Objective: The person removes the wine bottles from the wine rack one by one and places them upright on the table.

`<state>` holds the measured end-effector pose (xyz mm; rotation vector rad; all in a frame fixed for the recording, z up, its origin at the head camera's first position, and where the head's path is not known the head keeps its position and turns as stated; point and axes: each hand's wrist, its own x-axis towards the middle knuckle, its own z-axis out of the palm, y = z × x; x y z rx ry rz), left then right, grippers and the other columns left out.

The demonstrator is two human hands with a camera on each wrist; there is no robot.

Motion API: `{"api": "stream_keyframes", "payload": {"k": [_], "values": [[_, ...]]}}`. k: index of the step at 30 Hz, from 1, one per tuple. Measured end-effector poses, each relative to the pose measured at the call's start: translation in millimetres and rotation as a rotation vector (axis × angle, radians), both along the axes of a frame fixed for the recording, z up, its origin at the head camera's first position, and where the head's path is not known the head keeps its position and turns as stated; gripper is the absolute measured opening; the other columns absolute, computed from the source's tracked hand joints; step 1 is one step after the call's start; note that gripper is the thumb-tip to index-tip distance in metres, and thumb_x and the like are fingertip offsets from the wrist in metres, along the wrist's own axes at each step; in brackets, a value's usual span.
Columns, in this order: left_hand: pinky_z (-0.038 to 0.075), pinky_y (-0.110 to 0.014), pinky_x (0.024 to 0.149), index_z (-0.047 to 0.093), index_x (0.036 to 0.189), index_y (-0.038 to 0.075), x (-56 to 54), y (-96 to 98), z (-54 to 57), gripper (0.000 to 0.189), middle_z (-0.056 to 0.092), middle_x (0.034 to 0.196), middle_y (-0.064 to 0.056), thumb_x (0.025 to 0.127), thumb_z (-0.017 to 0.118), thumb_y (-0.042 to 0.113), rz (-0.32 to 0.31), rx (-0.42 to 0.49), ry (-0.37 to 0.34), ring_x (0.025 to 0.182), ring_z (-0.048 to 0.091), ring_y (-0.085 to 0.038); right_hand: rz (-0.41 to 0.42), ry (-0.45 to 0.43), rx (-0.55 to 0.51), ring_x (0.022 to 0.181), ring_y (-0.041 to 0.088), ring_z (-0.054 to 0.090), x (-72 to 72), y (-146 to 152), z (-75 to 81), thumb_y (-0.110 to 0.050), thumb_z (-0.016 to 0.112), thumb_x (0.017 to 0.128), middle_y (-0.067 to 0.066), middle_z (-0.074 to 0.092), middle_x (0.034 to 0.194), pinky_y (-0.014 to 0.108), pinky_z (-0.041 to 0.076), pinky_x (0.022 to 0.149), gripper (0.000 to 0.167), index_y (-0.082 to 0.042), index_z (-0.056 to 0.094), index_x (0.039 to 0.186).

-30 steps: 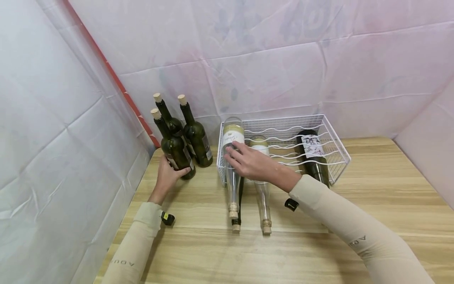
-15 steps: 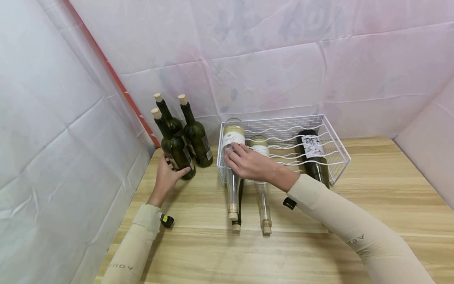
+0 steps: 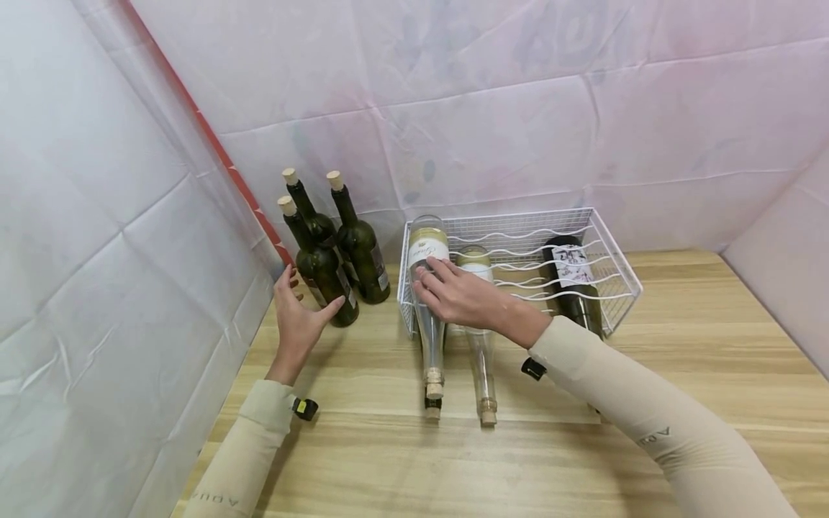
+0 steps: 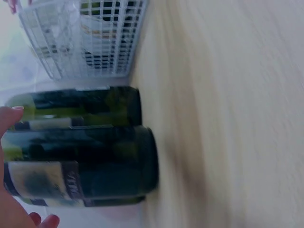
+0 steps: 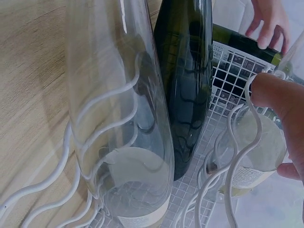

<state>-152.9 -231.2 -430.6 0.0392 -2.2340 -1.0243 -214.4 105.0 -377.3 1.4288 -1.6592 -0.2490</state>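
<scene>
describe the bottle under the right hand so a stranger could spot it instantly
On the wooden table sits a white wire rack with wavy bars across its top. At its left end lies a clear bottle, corked neck toward the viewer, with the right hand on it. Unlike the other clear bottle, it lies above those bars, not beneath.

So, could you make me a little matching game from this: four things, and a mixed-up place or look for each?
1. Left hand
2. Right hand
3. Rack
4. Table

A. White wire
B. Spread beside an upright green bottle
C. Wood-grained
D. On a clear bottle

Pairs: 1-B, 2-D, 3-A, 4-C
</scene>
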Motion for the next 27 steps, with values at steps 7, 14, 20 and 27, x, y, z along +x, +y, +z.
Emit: {"api": "stream_keyframes", "payload": {"k": [7,14,20,27], "values": [[0.047,-0.055,0.103,0.028,0.160,0.005,3.8,9.6,9.2,0.112,0.038,0.153,-0.027,0.073,0.095,0.025,0.008,-0.049,0.121,0.131,0.044,-0.041,0.050,0.004,-0.069,0.103,0.041,0.072,-5.3,3.3,-0.9,0.001,0.034,0.107,0.022,0.072,0.110,0.044,0.064,0.091,0.034,0.005,0.067,0.115],[0.035,-0.062,0.114,0.029,0.159,0.002,5.6,16.0,16.1,0.111,0.037,0.153,-0.029,0.072,0.095,0.023,0.011,-0.151,0.204,0.140,0.037,-0.045,0.083,-0.058,-0.139,0.102,0.041,0.073,-8.8,10.7,2.2,-0.007,0.042,0.103,0.022,0.074,0.108,0.044,0.063,0.093,0.031,0.005,0.068,0.115],[0.029,-0.065,0.117,0.035,0.153,-0.002,6.4,20.5,19.7,0.105,0.041,0.150,-0.031,0.070,0.094,0.024,-0.009,-0.204,0.302,0.140,0.037,-0.046,0.102,-0.087,-0.155,0.101,0.041,0.075,-9.5,16.3,5.0,-0.008,0.043,0.104,0.024,0.074,0.108,0.044,0.063,0.093,0.031,0.006,0.068,0.116],[0.030,-0.062,0.117,0.038,0.151,-0.004,4.6,28.4,22.0,0.092,0.045,0.147,-0.032,0.087,0.082,0.043,-0.050,-0.266,0.372,0.138,0.040,-0.046,0.109,-0.141,-0.199,0.103,0.043,0.072,-11.8,21.7,7.0,-0.017,0.067,0.088,0.025,0.073,0.111,0.044,0.064,0.090,0.037,0.005,0.066,0.117]]}}
